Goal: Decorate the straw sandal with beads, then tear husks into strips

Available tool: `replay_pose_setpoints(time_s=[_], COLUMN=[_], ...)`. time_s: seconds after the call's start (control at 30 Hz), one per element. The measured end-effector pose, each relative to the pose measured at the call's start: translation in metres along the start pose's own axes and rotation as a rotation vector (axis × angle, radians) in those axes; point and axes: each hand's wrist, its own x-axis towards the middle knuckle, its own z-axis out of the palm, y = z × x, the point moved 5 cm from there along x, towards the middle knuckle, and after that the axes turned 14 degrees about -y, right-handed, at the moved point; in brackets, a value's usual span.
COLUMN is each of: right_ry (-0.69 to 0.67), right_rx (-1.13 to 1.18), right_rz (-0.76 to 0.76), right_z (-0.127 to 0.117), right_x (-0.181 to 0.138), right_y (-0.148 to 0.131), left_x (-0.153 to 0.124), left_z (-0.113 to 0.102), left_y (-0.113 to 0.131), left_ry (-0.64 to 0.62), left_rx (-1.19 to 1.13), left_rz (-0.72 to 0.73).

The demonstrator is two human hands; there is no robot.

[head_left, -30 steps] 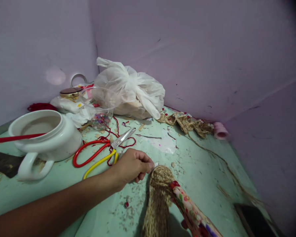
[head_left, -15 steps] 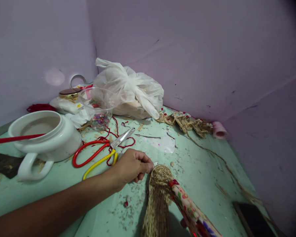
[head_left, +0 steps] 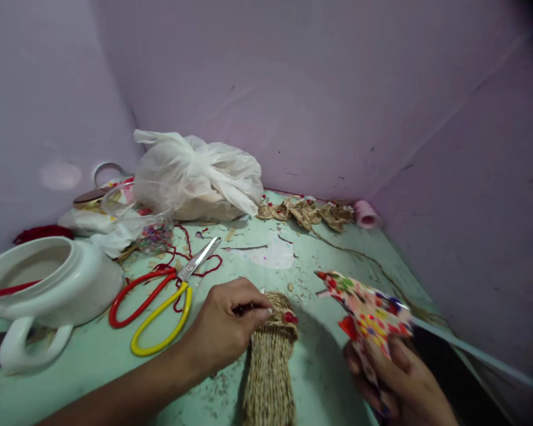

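Left hand [head_left: 226,322]: narrow, thumb and forefinger brought together at the far left edge of the woven straw piece [head_left: 270,373]; whether anything small is pinched between them cannot be told. The woven piece lies at the near centre of the green table [head_left: 324,248], its rounded end pointing far, with red beads [head_left: 290,318] on its right side. Right hand [head_left: 395,373]: closed around the handle of a flower-patterned, gun-shaped tool [head_left: 373,305], nozzle pointing left, apart from the piece; a pale stick [head_left: 471,348] extends from its rear. Open scissors [head_left: 184,273] lie left of the left hand.
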Motion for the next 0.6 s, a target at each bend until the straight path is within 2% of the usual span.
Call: replay_pose_setpoints(time_s=[0.1, 0.2, 0.37, 0.6], right_ry=[-0.011, -0.021, -0.026, -0.043], right_rx=[0.280, 0.395, 0.445, 0.445], right_rz=[0.060, 0.067, 0.060, 0.045], right_z=[0.004, 0.009, 0.011, 0.011], right_x=[0.025, 0.037, 0.036, 0.036], right_y=[0.001, 0.006, 0.014, 0.014], left_x=[-0.001, 0.000, 0.002, 0.008], left_z=[0.003, 0.006, 0.014, 0.016], left_y=[0.001, 0.003, 0.007, 0.008], left_ry=[0.004, -0.014, -0.055, -0.028], left_rx=[0.064, 0.106, 0.168, 0.206], left_rz=[0.014, 0.008, -0.041, -0.147])
